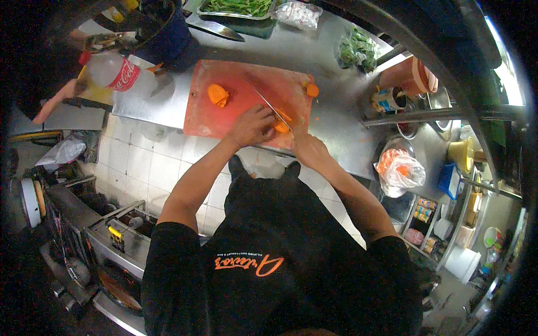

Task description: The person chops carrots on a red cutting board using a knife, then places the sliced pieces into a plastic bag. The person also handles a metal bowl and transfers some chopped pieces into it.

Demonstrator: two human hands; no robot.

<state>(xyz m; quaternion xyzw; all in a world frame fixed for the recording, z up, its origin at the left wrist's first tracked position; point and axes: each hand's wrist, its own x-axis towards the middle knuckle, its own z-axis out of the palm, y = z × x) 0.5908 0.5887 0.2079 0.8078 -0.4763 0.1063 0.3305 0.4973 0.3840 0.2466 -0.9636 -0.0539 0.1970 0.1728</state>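
On an orange-red cutting board [248, 71] lie cut carrot pieces [282, 126], directly under the blade of a kitchen knife [269, 103]. My right hand [311, 152] grips the knife's handle at the board's near right edge; the blade slants away to the far left. Curled fingers of my left hand [253, 126] press on the carrot just left of the blade, and they hide part of it. A larger carrot chunk [218, 95] rests on the board's left half. Another carrot piece [312, 90] sits at the right edge.
The steel worktop [340, 126] carries a tray of green vegetables [235, 7], a second knife [216, 29], bagged greens [357, 50] and a plastic bag with orange contents [399, 170]. At left are a Coca-Cola bottle [122, 74] and another person's arm [54, 101].
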